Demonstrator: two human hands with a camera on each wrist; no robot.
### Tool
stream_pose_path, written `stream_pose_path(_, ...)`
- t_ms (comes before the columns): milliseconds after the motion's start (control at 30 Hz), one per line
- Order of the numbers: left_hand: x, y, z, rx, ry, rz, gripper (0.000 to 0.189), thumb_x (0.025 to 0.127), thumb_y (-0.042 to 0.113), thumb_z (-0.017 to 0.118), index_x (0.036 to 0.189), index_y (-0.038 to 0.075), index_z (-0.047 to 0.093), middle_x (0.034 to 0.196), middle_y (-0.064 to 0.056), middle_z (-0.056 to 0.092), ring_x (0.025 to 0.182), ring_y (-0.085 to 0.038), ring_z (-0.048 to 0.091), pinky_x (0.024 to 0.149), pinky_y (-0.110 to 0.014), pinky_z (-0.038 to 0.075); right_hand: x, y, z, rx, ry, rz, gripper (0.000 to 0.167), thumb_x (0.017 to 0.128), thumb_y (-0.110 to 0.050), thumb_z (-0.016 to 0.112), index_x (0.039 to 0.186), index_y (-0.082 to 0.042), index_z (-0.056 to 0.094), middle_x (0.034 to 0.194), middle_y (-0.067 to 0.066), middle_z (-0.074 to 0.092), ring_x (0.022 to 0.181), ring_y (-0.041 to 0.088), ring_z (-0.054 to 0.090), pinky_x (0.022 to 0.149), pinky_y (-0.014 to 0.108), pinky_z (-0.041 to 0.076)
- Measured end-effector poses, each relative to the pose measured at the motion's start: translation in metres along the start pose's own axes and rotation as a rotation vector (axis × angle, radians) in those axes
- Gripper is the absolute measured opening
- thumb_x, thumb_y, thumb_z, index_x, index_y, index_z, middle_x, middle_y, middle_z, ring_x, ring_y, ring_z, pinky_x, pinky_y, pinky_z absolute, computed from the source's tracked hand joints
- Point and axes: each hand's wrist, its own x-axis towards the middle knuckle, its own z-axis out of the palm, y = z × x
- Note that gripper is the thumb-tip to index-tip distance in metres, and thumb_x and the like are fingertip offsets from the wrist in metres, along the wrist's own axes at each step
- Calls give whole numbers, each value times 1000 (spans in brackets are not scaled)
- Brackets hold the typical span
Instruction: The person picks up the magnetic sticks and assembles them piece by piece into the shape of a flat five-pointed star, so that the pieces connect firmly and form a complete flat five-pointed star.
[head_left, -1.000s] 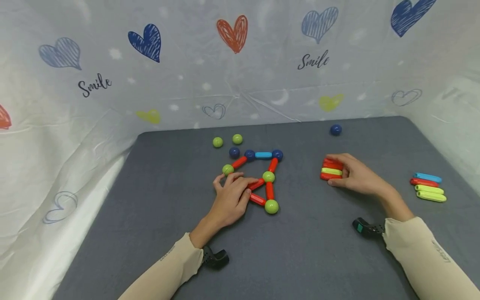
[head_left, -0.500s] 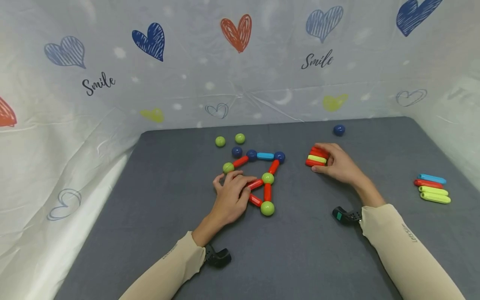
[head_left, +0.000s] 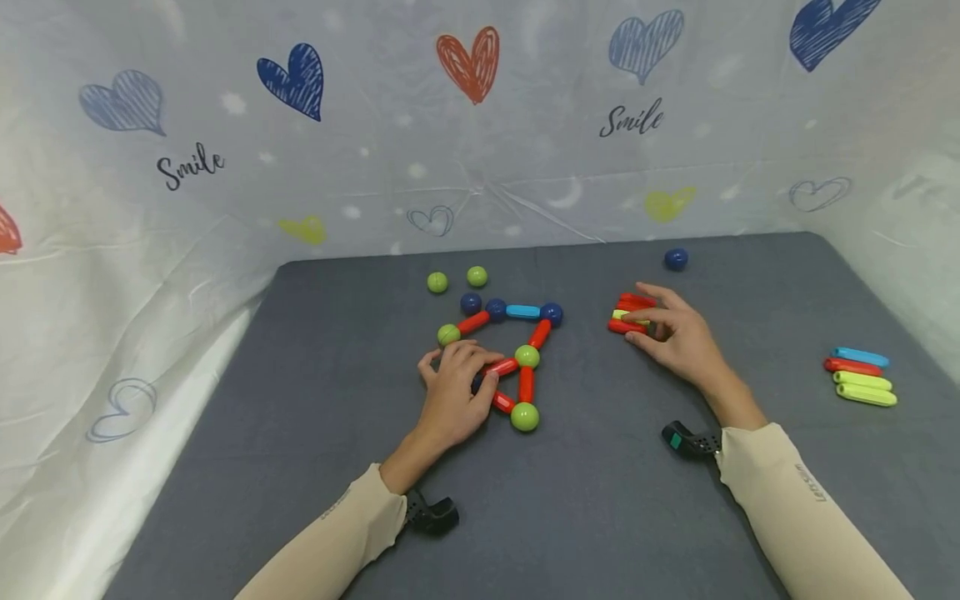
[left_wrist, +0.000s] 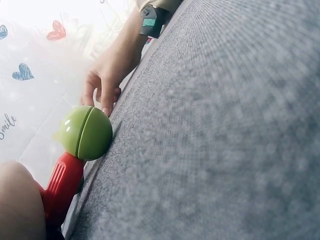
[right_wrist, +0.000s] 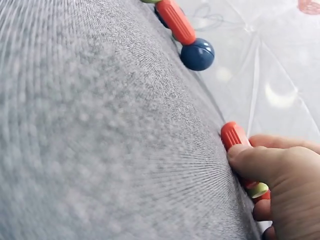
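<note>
My left hand (head_left: 453, 392) lies over a figure of red and blue magnetic sticks joined by green and blue balls. Its curled fingers hold a dark blue ball (head_left: 477, 382) at the figure's left corner, mostly hidden under the hand. One green ball (left_wrist: 87, 134) on a red stick (left_wrist: 65, 185) stands out beyond it in the left wrist view. To the right, my right hand (head_left: 681, 342) is at a small row of red and yellow sticks. Thumb and middle finger pinch the near red stick (head_left: 626, 327); the index finger reaches past the far red stick (head_left: 636, 298).
Two loose green balls (head_left: 477, 276) and a blue ball (head_left: 471, 303) lie behind the figure. Another blue ball (head_left: 676, 259) sits near the back edge. Blue, red and yellow sticks (head_left: 862, 380) lie in a row at the right. A printed curtain (head_left: 375, 125) hangs behind.
My right hand has brought the row of sticks leftward, then spread its fingers, the index lifting off. My left hand has shifted the figure slightly left, uncovering part of the blue ball.
</note>
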Motion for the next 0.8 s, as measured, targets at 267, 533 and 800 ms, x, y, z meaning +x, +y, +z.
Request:
stream_pose_path(267, -1, 0, -3, 5, -3, -10, 25, 98, 21, 56, 114, 17, 75, 113, -3, 69, 129, -25, 50, 109, -68, 13, 4, -13, 8, -59, -50, -53, 25, 81, -5, 84, 105, -9, 81, 139, 18, 59, 117, 36, 60, 89, 45, 50)
stream_pose_path(533, 0, 1, -3, -16, -7, -8, 24, 98, 20, 58, 113, 17, 75, 113, -3, 68, 135, -27, 47, 109, -66, 14, 1, -32, 20, 35, -150, -68, 26, 84, -7, 82, 108, -16, 81, 102, 2, 69, 90, 14, 59, 75, 29, 44)
stream_pose_path(800, 0, 1, -2, -15, 28, -25, 24, 97, 21, 58, 111, 17, 77, 137, -11, 56, 148, -38, 29, 107, -66, 13, 0, -48, 32, 106, -241, -21, 26, 86, -13, 82, 112, -13, 78, 91, -2, 67, 66, 7, 44, 60, 22, 37)
